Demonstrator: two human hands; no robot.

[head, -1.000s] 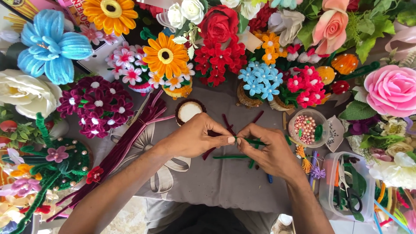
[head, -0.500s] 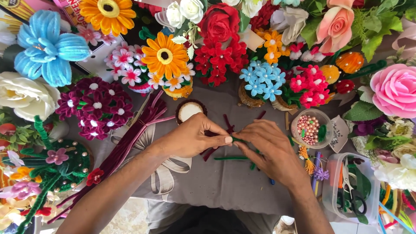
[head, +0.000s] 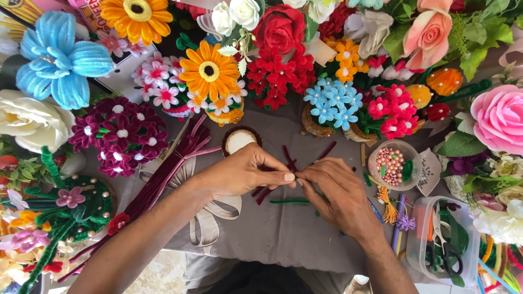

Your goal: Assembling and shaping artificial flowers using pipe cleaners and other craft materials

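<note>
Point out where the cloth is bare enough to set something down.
Bare grey cloth lies below both hands, between the left hand and right hand and the near edge. A smaller patch sits right of the maroon stems. The flowers crowd the far side; the bead cup and scissors box fill the right.

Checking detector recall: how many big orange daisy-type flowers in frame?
2. One orange flower at the top edge, left of centre, partly cropped; another orange flower just below and right of it. More could be hidden among the bouquets.
</note>
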